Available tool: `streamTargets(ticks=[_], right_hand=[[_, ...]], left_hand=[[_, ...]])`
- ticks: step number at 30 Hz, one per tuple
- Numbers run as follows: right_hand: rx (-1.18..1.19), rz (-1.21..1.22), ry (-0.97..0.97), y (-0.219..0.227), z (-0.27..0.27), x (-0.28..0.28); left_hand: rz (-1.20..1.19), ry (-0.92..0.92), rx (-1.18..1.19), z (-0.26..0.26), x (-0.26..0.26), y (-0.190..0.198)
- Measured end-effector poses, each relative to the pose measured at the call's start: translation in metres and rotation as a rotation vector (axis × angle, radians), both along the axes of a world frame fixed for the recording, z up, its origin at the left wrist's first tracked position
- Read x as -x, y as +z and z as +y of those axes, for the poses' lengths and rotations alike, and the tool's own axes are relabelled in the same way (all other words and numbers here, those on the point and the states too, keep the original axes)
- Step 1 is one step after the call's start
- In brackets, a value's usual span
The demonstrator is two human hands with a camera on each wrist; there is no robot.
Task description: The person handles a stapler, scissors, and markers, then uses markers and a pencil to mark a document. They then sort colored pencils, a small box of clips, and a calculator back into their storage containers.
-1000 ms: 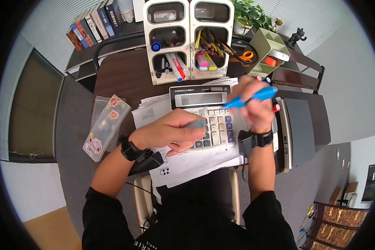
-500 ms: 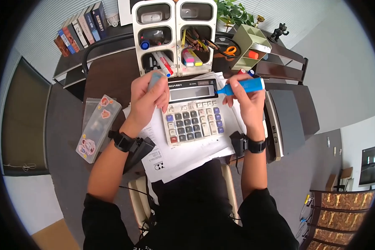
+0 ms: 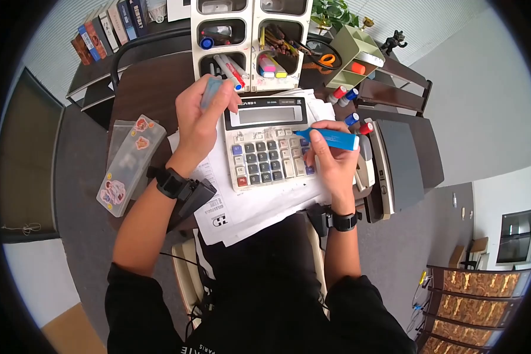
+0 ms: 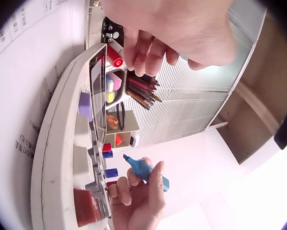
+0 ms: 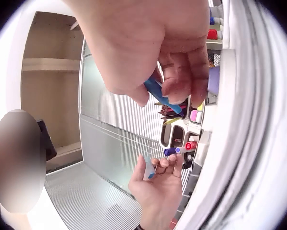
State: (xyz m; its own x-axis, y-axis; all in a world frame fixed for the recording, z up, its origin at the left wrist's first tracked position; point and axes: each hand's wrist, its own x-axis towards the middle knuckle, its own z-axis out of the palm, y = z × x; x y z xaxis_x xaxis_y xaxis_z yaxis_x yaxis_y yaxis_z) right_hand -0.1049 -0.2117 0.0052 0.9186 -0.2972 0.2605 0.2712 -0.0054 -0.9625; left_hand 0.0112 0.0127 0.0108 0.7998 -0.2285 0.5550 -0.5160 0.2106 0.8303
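My left hand [image 3: 196,121] holds a translucent pale-blue pen cap [image 3: 211,91] between thumb and fingers, above the calculator's upper left corner. A blue highlighter [image 3: 336,139] is gripped in my right hand [image 3: 331,171], thumb along its side. Its uncapped, dark slanted tip points left over the calculator, and the left wrist view shows that bare tip [image 4: 126,157]. Between the hands lies the large white desk calculator [image 3: 259,133], with its display toward the far side. Under it spread loose printed papers [image 3: 248,215].
Behind the calculator stands a white organizer [image 3: 252,59] with pencils, markers and highlighters. A clear stickered pencil case [image 3: 128,162] lies left. Red and blue capped markers [image 3: 351,119], a green holder [image 3: 351,53] and a grey machine [image 3: 404,159] are on the right.
My left hand has moved up and left from over the keys, carrying the cap. My right hand has come lower, and the highlighter's tip still points left. The head view has shifted slightly.
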Motion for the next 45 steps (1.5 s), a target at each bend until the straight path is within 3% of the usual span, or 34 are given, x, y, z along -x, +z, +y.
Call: streamTargets(ticks=[6, 16, 27, 45], right_hand=[[0.096, 0.037, 0.070, 0.007, 0.010, -0.011], [0.291, 0.064, -0.100, 0.000, 0.010, -0.007], [0.326, 0.098, -0.068, -0.006, 0.007, -0.011], [0.391, 0.076, -0.067, -0.002, 0.010, -0.011]], left_hand=[[0.131, 0.023, -0.058, -0.001, -0.002, -0.007], [0.171, 0.066, -0.096, -0.004, 0.002, -0.007], [0.074, 0.144, -0.080, -0.008, -0.002, -0.011], [0.126, 0.089, -0.113, -0.006, 0.002, -0.007]])
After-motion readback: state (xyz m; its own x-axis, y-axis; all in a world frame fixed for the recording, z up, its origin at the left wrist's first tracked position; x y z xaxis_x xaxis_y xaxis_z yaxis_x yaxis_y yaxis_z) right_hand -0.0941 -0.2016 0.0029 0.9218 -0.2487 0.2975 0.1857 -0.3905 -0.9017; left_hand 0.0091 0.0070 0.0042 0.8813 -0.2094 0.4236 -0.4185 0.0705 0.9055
